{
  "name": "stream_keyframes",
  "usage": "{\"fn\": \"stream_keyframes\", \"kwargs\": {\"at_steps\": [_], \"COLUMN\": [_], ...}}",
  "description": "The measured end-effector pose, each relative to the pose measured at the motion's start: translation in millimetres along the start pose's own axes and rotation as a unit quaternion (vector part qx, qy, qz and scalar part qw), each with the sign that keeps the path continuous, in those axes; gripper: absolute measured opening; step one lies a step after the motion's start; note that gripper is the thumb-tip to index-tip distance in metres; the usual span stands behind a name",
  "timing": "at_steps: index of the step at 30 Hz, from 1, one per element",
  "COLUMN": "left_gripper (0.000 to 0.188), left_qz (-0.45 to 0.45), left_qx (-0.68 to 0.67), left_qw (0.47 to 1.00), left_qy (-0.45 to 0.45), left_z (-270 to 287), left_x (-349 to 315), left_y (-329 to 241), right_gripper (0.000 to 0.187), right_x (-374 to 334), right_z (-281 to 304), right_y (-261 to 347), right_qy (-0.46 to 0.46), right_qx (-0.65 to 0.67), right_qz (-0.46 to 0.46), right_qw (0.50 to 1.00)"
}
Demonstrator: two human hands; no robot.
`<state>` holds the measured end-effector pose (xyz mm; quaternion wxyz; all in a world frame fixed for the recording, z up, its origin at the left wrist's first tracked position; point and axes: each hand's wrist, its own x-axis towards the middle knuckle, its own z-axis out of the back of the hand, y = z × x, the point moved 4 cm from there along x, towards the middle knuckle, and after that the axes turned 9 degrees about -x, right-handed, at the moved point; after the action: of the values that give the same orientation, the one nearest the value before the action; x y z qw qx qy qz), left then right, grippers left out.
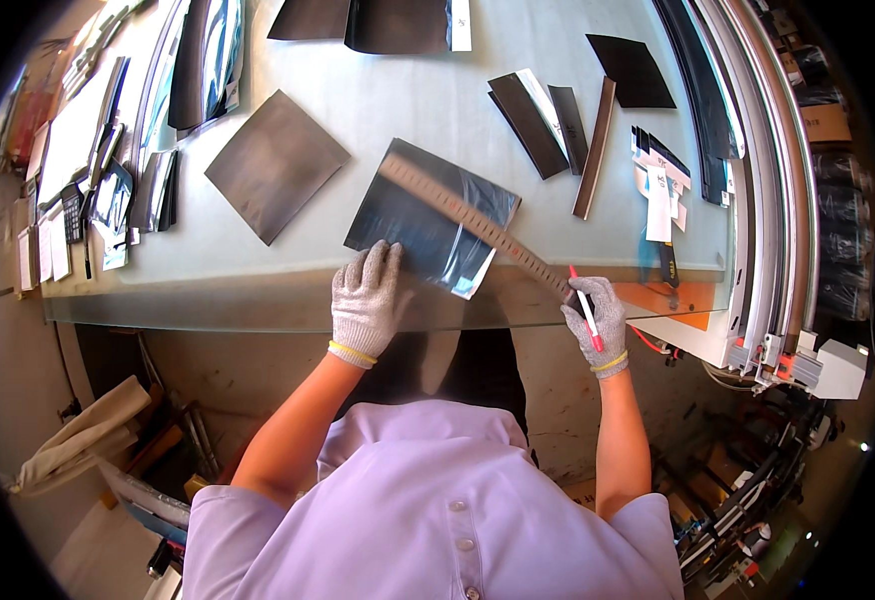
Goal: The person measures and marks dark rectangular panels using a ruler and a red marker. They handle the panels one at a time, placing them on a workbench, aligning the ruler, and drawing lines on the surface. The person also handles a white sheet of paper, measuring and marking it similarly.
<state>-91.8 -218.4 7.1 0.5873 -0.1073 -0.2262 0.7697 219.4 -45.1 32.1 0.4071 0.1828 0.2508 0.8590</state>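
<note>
My gloved right hand [598, 320] is curled around a red-and-white pen [587, 305], its fingers at the near end of a ruler [478, 222]; whether they also grip the ruler I can't tell. My gloved left hand [366, 300] is open, fingers extended onto the near-left edge of a dark sheet [393, 218], holding nothing. The ruler lies slantwise across that sheet, on the glass tabletop [368, 95] before me. Left of it lies a brown square [278, 168]; beyond to the right, narrow strips [533, 125].
</note>
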Motion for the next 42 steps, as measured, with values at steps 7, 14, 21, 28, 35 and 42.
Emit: {"fn": "stream_keyframes", "kwargs": {"at_steps": [7,14,21,28,35,42], "left_gripper": [0.075,0.076,0.070,0.069,0.070,0.069], "left_qz": [-0.002,0.024,0.023,0.018,0.008,-0.011], "left_qx": [-0.007,-0.032,-0.025,-0.035,-0.017,0.000], "left_qw": [1.000,0.999,0.998,0.998,0.998,0.999], "left_qy": [-0.021,0.025,0.054,0.052,0.055,0.038], "left_z": [1,5,7,7,7,4], "left_x": [6,12,19,21,23,24], "left_y": [0,2,6,7,7,7], "right_gripper": [0.040,0.042,0.044,0.045,0.045,0.045], "right_x": [-5,0,1,-11,-20,-25], "right_z": [-6,-14,-23,-30,-38,-39], "right_y": [-16,-13,-1,4,7,10], "right_qy": [-0.004,0.000,-0.009,-0.021,-0.043,-0.049], "right_qx": [-0.060,-0.081,-0.100,-0.105,-0.087,-0.104], "right_qz": [-0.031,-0.043,-0.034,-0.046,-0.068,-0.070], "right_qw": [0.998,0.996,0.994,0.993,0.993,0.991]}}
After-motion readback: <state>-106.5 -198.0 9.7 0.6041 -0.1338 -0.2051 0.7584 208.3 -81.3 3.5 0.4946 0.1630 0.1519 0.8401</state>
